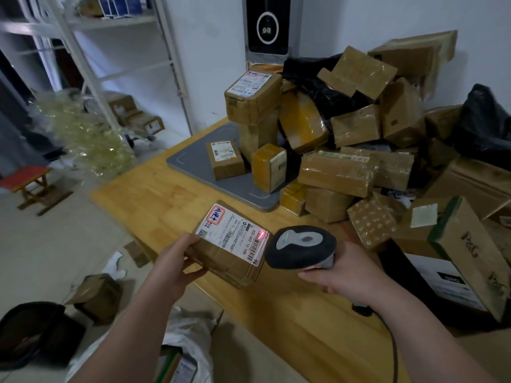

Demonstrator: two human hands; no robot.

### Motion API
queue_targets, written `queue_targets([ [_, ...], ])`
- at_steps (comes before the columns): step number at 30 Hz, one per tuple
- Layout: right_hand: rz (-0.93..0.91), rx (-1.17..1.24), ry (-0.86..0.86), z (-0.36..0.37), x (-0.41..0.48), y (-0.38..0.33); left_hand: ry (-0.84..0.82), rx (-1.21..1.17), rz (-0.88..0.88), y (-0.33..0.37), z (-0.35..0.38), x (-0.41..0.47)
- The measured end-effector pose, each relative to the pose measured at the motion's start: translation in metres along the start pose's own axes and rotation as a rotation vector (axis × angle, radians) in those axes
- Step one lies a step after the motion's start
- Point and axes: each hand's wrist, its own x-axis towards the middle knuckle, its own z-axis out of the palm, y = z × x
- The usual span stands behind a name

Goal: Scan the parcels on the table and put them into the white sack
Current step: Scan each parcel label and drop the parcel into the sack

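My left hand (174,261) grips a flat brown parcel (226,261) by its left end and holds it over the table's near-left edge, white shipping label up. My right hand (343,275) grips a black handheld scanner (301,244) just right of the parcel. A red scan light falls on the label's far right corner. The white sack (190,344) lies open on the floor below my left forearm, with packages inside. Several taped brown parcels are heaped on the table's right half (359,139).
The wooden table (154,197) carries a grey pad (188,158) with small boxes on it. Black bags lie among the heap (315,76). A scanner cable (392,346) trails near the front edge. On the floor are a loose box (96,297), a black bag (30,327) and a red stool (30,181).
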Motion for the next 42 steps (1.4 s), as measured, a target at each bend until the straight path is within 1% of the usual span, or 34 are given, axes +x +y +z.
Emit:
queue_targets([
  [5, -0.051, -0.061, -0.011, 0.021, -0.001, -0.011, 0.014, -0.037, -0.002, -0.003, -0.030, -0.003],
  [11, -0.061, -0.144, -0.060, 0.070, -0.003, -0.039, 0.022, -0.033, 0.006, -0.007, -0.097, -0.008],
  [18, -0.032, -0.164, -0.073, 0.156, -0.014, -0.078, 0.057, -0.024, 0.004, -0.013, -0.200, -0.014],
  [21, -0.023, -0.156, -0.117, 0.198, -0.017, -0.088, 0.077, -0.035, -0.013, -0.024, -0.248, -0.018],
  [24, 0.003, -0.115, -0.170, 0.240, -0.020, -0.096, 0.127, -0.052, -0.048, -0.040, -0.292, -0.021],
  [26, 0.024, -0.097, -0.187, 0.268, -0.021, -0.099, 0.194, -0.058, -0.060, -0.051, -0.320, -0.022],
  [30, 0.068, -0.062, -0.248, 0.322, -0.013, -0.095, 0.362, -0.057, -0.109, -0.078, -0.375, -0.021],
  [32, 0.131, -0.039, -0.281, 0.348, -0.005, -0.089, 0.441, -0.062, -0.139, -0.096, -0.400, -0.018],
  [35, 0.236, -0.019, -0.294, 0.377, 0.012, -0.071, 0.508, -0.008, -0.200, -0.123, -0.422, -0.010],
  [39, 0.344, -0.038, -0.323, 0.422, 0.055, -0.035, 0.599, 0.074, -0.266, -0.161, -0.431, 0.013],
  [42, 0.415, -0.026, -0.318, 0.455, 0.090, -0.004, 0.602, 0.193, -0.242, -0.188, -0.432, 0.039],
])
